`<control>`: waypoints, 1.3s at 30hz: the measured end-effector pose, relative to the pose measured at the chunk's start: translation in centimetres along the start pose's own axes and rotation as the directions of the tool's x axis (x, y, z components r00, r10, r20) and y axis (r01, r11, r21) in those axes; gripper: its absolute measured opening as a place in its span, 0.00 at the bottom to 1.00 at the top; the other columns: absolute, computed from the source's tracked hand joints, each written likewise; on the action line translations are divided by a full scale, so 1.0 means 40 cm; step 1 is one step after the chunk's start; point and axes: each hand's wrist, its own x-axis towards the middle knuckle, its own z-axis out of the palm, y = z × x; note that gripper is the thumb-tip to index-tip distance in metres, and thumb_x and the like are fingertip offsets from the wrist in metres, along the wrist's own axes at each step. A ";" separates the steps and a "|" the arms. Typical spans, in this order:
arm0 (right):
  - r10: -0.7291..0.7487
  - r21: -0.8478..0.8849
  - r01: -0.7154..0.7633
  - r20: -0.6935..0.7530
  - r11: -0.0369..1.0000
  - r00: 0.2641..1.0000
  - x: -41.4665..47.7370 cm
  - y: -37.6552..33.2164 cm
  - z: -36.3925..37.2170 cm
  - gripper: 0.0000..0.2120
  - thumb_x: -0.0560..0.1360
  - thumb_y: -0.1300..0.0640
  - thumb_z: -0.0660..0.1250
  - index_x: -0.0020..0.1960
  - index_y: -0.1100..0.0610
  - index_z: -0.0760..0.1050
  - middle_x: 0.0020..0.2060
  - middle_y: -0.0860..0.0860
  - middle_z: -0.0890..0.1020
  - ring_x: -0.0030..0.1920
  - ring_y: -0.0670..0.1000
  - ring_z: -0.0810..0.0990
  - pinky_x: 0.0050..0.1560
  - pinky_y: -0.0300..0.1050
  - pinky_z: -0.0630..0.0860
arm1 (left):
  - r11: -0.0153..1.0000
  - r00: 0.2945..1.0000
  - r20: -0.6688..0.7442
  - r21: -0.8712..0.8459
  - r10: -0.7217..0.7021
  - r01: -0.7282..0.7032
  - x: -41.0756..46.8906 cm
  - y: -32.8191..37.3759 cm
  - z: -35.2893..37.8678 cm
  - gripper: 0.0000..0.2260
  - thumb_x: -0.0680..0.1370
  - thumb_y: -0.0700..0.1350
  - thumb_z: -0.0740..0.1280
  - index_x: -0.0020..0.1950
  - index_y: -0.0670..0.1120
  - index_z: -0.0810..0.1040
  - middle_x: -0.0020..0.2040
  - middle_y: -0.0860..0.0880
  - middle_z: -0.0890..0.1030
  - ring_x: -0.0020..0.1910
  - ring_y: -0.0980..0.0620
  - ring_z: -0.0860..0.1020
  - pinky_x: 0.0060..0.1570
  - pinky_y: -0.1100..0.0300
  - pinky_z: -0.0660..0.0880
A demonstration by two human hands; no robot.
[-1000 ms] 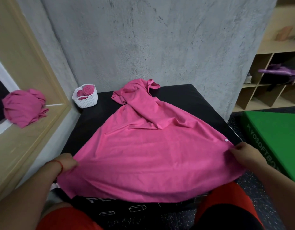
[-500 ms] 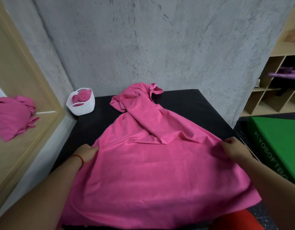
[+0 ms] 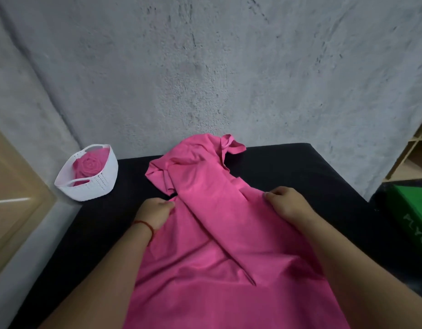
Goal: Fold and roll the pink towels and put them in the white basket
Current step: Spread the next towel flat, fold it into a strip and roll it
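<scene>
A large pink towel (image 3: 205, 233) lies spread over the black padded table (image 3: 300, 167), its far end bunched near the wall. My left hand (image 3: 155, 212) grips the towel's left edge, fingers curled into the cloth. On the right edge, my right hand (image 3: 285, 203) pinches the fabric. Both hands sit about mid-table, roughly level with each other. The white basket (image 3: 91, 186) stands at the table's far left corner and holds a rolled pink towel (image 3: 87, 166).
A rough grey concrete wall rises right behind the table. A wooden frame (image 3: 13, 210) runs along the left side. A green box (image 3: 411, 212) sits on the floor at the right, with wooden shelving (image 3: 416, 153) behind it.
Both hands have carried the towel's near edges forward toward the wall and drawn closer together. The camera has tipped forward, so the table's near edge has left the view.
</scene>
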 end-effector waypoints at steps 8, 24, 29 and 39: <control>-0.084 -0.115 0.062 -0.201 0.991 0.976 0.107 -0.063 0.159 0.09 0.77 0.39 0.67 0.52 0.40 0.83 0.45 0.38 0.84 0.50 0.51 0.83 0.44 0.47 0.74 | 0.973 0.957 -0.179 0.077 0.229 -0.218 0.045 -0.016 0.089 0.11 0.79 0.56 0.68 0.60 0.58 0.82 0.54 0.60 0.86 0.54 0.55 0.84 0.55 0.52 0.80; 0.124 0.246 0.063 -0.675 0.967 0.727 0.141 -0.008 -0.031 0.13 0.74 0.41 0.65 0.52 0.47 0.80 0.41 0.47 0.85 0.46 0.56 0.84 0.52 0.59 0.82 | 0.998 0.670 -0.742 -0.007 0.036 -0.062 0.096 -0.095 -0.124 0.11 0.82 0.48 0.62 0.54 0.46 0.83 0.50 0.43 0.83 0.48 0.40 0.80 0.47 0.51 0.72; 0.056 -0.144 -0.120 -0.382 0.982 0.922 0.123 -0.036 -0.044 0.07 0.76 0.45 0.65 0.52 0.43 0.76 0.50 0.51 0.82 0.53 0.62 0.81 0.53 0.57 0.77 | 0.950 0.923 -0.384 0.297 0.029 0.094 0.079 -0.079 -0.132 0.08 0.75 0.57 0.65 0.48 0.60 0.82 0.47 0.52 0.83 0.45 0.43 0.80 0.48 0.51 0.77; 0.068 -0.619 -0.010 0.069 0.785 0.995 0.111 -0.026 -0.110 0.16 0.71 0.42 0.74 0.29 0.25 0.75 0.40 0.41 0.85 0.44 0.49 0.83 0.51 0.49 0.82 | 0.772 0.933 0.343 0.621 -0.111 -0.136 0.032 -0.023 -0.167 0.13 0.65 0.59 0.63 0.34 0.52 0.83 0.35 0.54 0.83 0.35 0.58 0.80 0.45 0.56 0.77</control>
